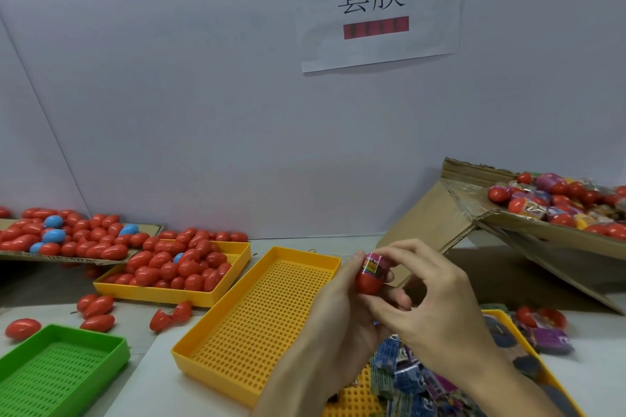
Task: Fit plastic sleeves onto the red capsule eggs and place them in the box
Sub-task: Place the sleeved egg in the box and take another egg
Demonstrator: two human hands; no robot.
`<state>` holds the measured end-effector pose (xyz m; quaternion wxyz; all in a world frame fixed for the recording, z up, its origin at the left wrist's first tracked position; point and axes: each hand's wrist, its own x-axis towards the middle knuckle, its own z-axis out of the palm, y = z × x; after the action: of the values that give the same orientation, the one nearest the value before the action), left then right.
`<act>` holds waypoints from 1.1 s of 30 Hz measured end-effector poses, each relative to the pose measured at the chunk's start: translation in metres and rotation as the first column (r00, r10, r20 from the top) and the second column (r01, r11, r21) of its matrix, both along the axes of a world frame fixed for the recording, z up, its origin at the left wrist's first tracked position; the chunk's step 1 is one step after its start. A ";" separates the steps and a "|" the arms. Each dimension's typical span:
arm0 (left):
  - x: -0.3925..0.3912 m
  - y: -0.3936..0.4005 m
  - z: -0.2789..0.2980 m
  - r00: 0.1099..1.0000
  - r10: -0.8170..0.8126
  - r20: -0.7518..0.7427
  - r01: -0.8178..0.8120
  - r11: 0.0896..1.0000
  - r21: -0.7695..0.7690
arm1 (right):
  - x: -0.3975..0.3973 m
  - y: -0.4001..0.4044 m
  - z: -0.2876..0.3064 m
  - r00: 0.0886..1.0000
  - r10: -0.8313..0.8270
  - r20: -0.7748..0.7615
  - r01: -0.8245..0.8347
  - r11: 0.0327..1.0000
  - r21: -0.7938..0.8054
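A red capsule egg (368, 282) is upright between both hands, above the table's middle. A printed plastic sleeve (372, 262) covers its upper half. My left hand (333, 318) grips the egg from the left and below. My right hand (430, 301) pinches the sleeve and egg from the right with thumb and fingers. The tilted cardboard box (528, 223) at the right holds several sleeved eggs (559, 200). Flat loose sleeves (413, 379) lie piled in a yellow tray (555, 382) under my right forearm.
An empty perforated yellow tray (257, 318) lies at centre. Another yellow tray (169, 294) and a cardboard sheet (67, 259) at the left hold red eggs (169, 267) and a few blue ones. A green tray (57, 369) sits front left. Loose eggs (96, 313) lie on the table. A white wall stands behind.
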<state>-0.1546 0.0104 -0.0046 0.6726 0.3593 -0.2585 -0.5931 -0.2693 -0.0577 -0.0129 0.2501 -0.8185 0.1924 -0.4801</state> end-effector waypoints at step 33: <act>-0.007 -0.007 -0.007 0.990 0.081 0.118 -0.072 0.995 -0.075 | -0.004 -0.010 -0.007 0.996 0.049 0.078 -0.064 0.977 0.201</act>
<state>-0.1620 0.0034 -0.0120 0.6902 0.3801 -0.3055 -0.5346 -0.2729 -0.0680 -0.0203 0.3528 -0.7756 0.2081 -0.4802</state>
